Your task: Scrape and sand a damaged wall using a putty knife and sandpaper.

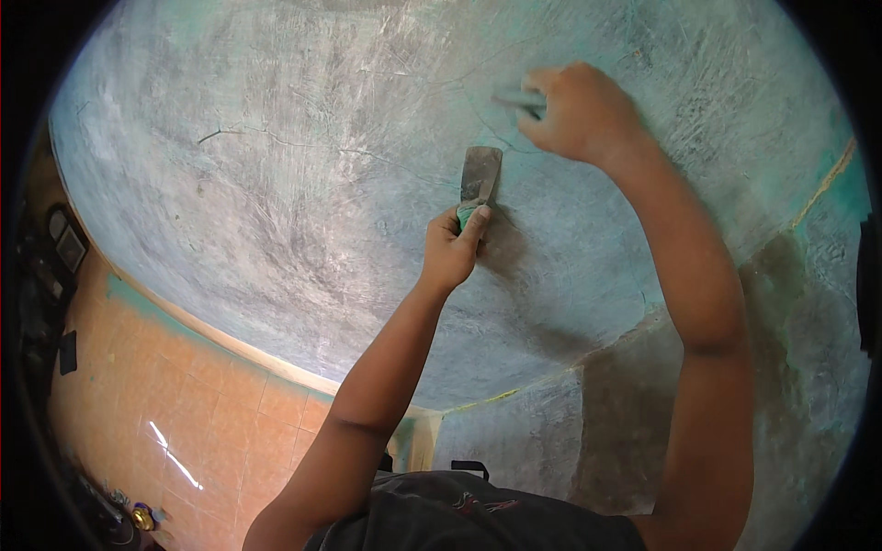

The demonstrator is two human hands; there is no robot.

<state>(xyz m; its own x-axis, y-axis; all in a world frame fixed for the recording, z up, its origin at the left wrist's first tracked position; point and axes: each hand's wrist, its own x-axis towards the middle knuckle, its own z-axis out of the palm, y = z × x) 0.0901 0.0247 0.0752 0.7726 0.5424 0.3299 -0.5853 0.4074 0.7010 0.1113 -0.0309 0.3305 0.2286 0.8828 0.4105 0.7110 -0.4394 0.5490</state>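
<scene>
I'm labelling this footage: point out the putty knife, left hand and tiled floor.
Putty knife [480, 174]: head view, on its blade.
Left hand [450, 254]: head view, hand's middle.
Tiled floor [207, 395]: head view, bare tile.

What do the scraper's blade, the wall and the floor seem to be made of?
Scraper's blade: likely dull steel, going by its flat, grey, smudged face.
Wall: probably plaster or cement, matte, given its cracks and streaks.
Floor: seemingly glazed tile, given its joint lines and bright reflection.
</scene>
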